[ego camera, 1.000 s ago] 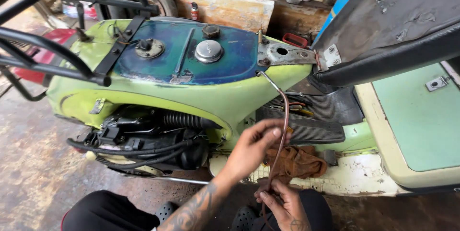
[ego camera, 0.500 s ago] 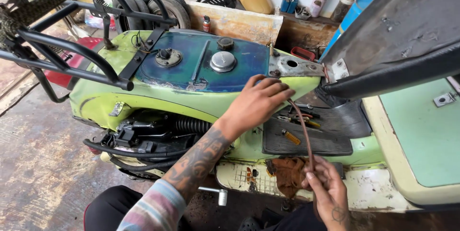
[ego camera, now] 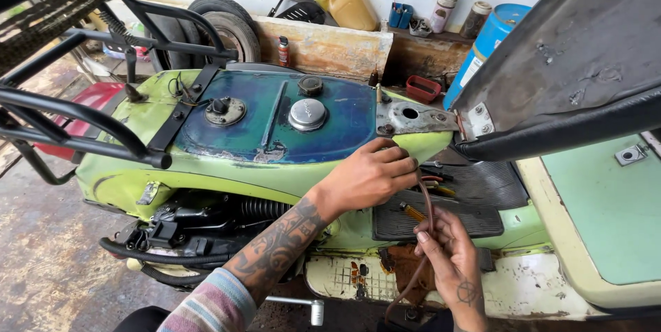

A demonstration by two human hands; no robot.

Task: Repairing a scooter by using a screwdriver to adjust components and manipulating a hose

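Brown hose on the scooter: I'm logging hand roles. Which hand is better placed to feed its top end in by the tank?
Probably the left hand: it grips the hose top beside the blue tank. The right hand pinches it lower down.

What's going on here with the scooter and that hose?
A person crouches beside a green scooter body with a blue-green tank top. Their left hand grips the upper end of a thin brown hose near the tank's edge, while the right hand pinches it lower down, over the black rubber floor mat.
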